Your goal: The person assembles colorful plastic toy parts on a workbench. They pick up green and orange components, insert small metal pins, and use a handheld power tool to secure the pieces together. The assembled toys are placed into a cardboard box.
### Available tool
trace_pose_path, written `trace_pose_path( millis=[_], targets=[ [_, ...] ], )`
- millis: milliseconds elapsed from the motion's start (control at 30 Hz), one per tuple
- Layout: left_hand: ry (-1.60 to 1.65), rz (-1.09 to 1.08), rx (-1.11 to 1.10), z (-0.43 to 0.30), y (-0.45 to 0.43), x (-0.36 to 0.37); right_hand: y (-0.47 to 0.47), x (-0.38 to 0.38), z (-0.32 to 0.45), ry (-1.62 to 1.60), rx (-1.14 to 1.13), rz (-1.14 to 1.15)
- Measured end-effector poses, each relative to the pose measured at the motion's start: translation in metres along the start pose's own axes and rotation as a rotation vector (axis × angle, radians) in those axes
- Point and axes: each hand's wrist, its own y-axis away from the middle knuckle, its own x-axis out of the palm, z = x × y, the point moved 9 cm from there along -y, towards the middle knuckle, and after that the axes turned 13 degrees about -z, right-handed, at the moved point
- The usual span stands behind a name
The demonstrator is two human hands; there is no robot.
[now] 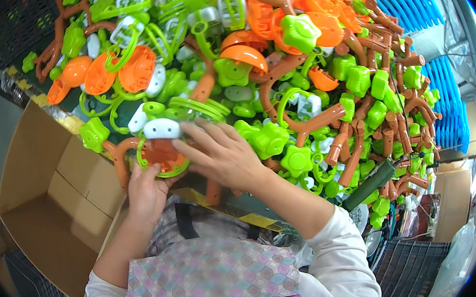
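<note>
My left hand (147,189) grips the lower edge of a round green-rimmed plastic part (142,165), its thumb on the rim. The middle of this part looks clear, with orange-brown showing through. Against its upper edge sits a white oval plastic piece (161,129) with two holes. My right hand (230,158) reaches in from the right, slightly blurred, fingers spread and fingertips close to the white piece and the rim. Its underside is hidden, so a hold there cannot be made out. Just beyond its fingers lie stacked green rings (201,107). A brown branch-shaped tube (119,163) lies left of the round part.
Loose plastic parts heap the table: brown branch tubes (322,120), green star-shaped pieces (300,32) and orange shells (139,69). An open cardboard box (35,165) stands below the left edge. A dark green powered screwdriver (368,185) hangs at right, near blue racks (443,101).
</note>
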Motion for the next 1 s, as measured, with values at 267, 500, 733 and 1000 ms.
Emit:
trace_pose_path(
  millis=[267, 500, 733, 1000],
  targets=[
    [-0.031, 0.004, 0.029, -0.018, -0.008, -0.004, -0.028, 0.015, -0.010, -0.105, 0.050, 0.088],
    [0.038, -0.096, 0.026, -0.015, 0.028, -0.012, -0.060, 0.003, 0.009, -0.506, 0.011, 0.276],
    [0.037, -0.080, -0.031, -0.010, 0.029, -0.022, -0.133, 0.016, 0.008, -0.629, 0.103, 0.134],
    [0.022, 0.015, -0.008, 0.012, 0.023, -0.021, -0.131, 0.056, 0.046, -0.571, -0.118, -0.012]
  ],
)
